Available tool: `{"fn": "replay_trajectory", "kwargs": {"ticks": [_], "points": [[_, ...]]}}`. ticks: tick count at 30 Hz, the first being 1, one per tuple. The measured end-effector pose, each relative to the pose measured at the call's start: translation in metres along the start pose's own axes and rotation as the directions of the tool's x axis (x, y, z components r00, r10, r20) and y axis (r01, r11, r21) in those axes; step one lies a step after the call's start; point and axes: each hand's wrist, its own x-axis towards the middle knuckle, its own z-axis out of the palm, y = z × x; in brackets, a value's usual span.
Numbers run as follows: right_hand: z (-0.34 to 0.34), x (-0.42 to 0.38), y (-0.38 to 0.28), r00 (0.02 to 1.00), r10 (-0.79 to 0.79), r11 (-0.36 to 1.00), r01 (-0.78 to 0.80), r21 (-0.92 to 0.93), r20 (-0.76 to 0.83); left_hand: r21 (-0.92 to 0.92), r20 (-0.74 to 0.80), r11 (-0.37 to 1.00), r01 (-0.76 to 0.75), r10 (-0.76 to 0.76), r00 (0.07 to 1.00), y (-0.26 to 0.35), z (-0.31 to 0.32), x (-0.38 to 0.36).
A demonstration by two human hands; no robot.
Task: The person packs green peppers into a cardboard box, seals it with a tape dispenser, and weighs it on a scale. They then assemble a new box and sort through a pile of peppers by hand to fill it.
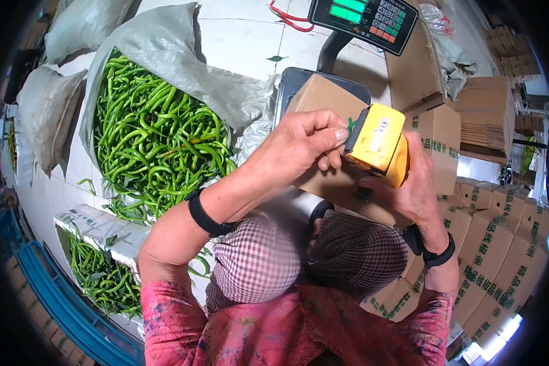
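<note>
1. Edges and room: both hands work close together above a cardboard box [323, 100] that sits on the platform of a scale [296, 79]; the scale's display [364, 17] stands just behind on a dark post; a tall open carton [433, 116] crowds the right side, touching or nearly touching the box; bare floor [244, 36] lies open to the rear left of the scale.
2. Left hand [296, 149]: fingers curled, tips pressed against the near end of a yellow tape dispenser [378, 143]; whether they pinch tape there cannot be told; a black band circles the wrist.
3. Right hand [418, 183]: wrapped around the dispenser from the far side, holding it firmly, palm mostly behind the tool; black band on this wrist too.
4. The dispenser: yellow body, dark front edge, pale label on its top face; it is held tilted over the box's near right corner, at or just above the cardboard.
5. Surface and room: pale tiled floor; a grey sack [165, 49] lies open at left, full of long green peppers [152, 134]; more peppers in a white box [97, 222] below it; stacks of printed cartons [500, 262] at right; blue crates [61, 305] at lower left.
</note>
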Motion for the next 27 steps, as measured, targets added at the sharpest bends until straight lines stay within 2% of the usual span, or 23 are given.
{"fn": "replay_trajectory", "kwargs": {"ticks": [1, 6, 8, 9, 11, 12, 13, 14, 15, 16, 19, 21, 22, 25, 27], "points": [[0.001, 0.0, 0.0, 1.0, -0.025, 0.999, 0.025, -0.039, 0.005, -0.056, -0.012, 0.998, -0.012, 0.011, 1.0, -0.004, -0.001, 0.0], [0.004, 0.008, -0.011, 0.997, -0.049, 0.986, 0.057, -0.159, 0.055, 0.008, -0.103, 1.0, -0.02, 0.021, 0.994, -0.006, -0.012, -0.005], [0.005, 0.011, -0.015, 0.997, -0.022, 0.986, 0.034, -0.161, 0.076, 0.227, -0.155, 0.974, -0.008, 0.044, 0.987, -0.003, -0.016, -0.005], [0.006, 0.013, -0.017, 0.996, -0.021, 0.986, 0.034, -0.162, 0.081, 0.222, -0.157, 0.975, -0.007, 0.043, 0.987, -0.002, -0.019, -0.005], [0.006, 0.02, -0.022, 0.992, -0.011, 0.987, 0.031, -0.159, 0.126, 0.223, -0.224, 0.965, -0.139, 0.19, 0.956, -0.003, -0.027, -0.006], [0.003, 0.02, -0.026, 0.991, -0.007, 0.987, 0.029, -0.161, 0.135, 0.209, -0.209, 0.972, -0.107, 0.151, 0.966, -0.002, -0.036, -0.008], [-0.002, 0.02, -0.03, 0.988, 0.042, 0.973, -0.006, -0.232, 0.151, 0.261, -0.339, 0.965, -0.034, 0.125, 0.932, 0.014, -0.042, -0.016], [-0.005, 0.019, -0.031, 0.982, 0.094, 0.953, -0.04, -0.3, 0.166, 0.369, -0.452, 0.928, -0.054, 0.23, 0.862, 0.009, -0.072, -0.017], [-0.008, 0.017, -0.027, 0.98, 0.094, 0.953, -0.038, -0.3, 0.175, 0.231, -0.543, 0.973, 0.002, 0.127, 0.83, 0.014, -0.101, -0.02], [-0.014, 0.016, -0.02, 0.98, 0.08, 0.946, -0.017, -0.325, 0.182, 0.127, -0.485, 0.989, -0.071, 0.124, 0.865, 0.012, -0.13, -0.026], [-0.012, 0.018, -0.015, 0.978, 0.039, 0.929, 0.041, -0.367, 0.206, 0.147, -0.47, 0.987, -0.067, 0.13, 0.873, -0.015, -0.179, -0.03], [-0.012, 0.023, -0.016, 0.975, 0.097, 0.934, -0.019, -0.357, 0.202, 0.024, -0.606, 0.99, -0.136, 0.123, 0.786, -0.023, -0.201, -0.029], [-0.016, 0.022, -0.01, 0.978, 0.09, 0.915, -0.007, -0.403, 0.187, 0.031, -0.593, 0.99, -0.138, 0.129, 0.795, -0.024, -0.217, -0.033], [-0.016, 0.023, -0.009, 0.98, 0.099, 0.893, -0.011, -0.451, 0.172, 0.016, -0.574, 0.991, -0.13, 0.115, 0.811, -0.042, -0.221, -0.029], [-0.018, 0.023, -0.013, 0.976, 0.129, 0.878, -0.03, -0.478, 0.175, 0.01, -0.61, 0.994, -0.109, 0.092, 0.787, -0.049, -0.217, -0.027]]}}
